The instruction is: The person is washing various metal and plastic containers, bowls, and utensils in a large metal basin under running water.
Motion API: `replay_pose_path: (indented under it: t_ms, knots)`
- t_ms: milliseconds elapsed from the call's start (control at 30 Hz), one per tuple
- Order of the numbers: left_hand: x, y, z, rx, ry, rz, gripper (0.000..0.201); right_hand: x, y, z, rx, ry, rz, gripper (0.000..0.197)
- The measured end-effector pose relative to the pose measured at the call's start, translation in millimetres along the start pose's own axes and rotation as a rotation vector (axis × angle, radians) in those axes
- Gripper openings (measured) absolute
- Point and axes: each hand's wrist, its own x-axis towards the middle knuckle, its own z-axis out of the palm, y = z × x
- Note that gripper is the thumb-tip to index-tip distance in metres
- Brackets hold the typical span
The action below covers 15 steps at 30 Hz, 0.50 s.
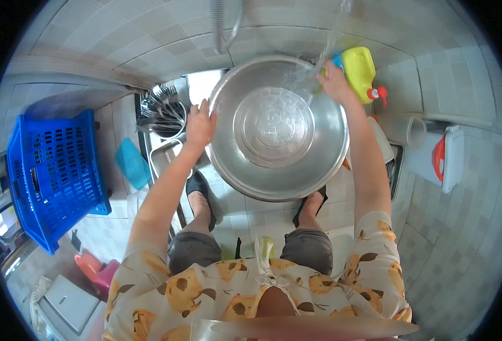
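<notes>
A wide steel basin [222,153] with a little clear water in its bottom stands in front of me. My left hand [201,128] is at its left rim, fingers on the outer side and thumb toward the inside. At the far right rim my right hand [336,84] is closed, with a small yellow-green patch showing at its fingertips; what that is I cannot make out. A stream of water [326,48] falls from above beside those fingers and splashes into the basin. Close to the right hand lies a yellow bottle [359,71] with a red cap.
Left of the basin, a round container [174,135] holds several forks and spoons, with a metal tray [164,156] near it. A blue plastic basket [60,170] stands farther left. On the right are a clear plastic tub [414,132] and a white container [453,159] with red.
</notes>
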Motion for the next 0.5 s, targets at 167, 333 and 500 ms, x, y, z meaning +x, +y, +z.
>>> replay_pose_path:
  t_ms: [167,333,500]
  knots:
    - [-36,-7,17,-0.339,-0.113,-0.362,0.044,-55,90,117,0.064,-0.108,0.504,0.026]
    - [-24,15,35,-0.486,0.115,-0.3,0.035,16,174,164,0.572,0.294,0.617,0.023]
    - [-33,-2,35,-0.424,-0.014,-0.402,0.037,25,-58,273,0.35,0.496,0.335,0.046]
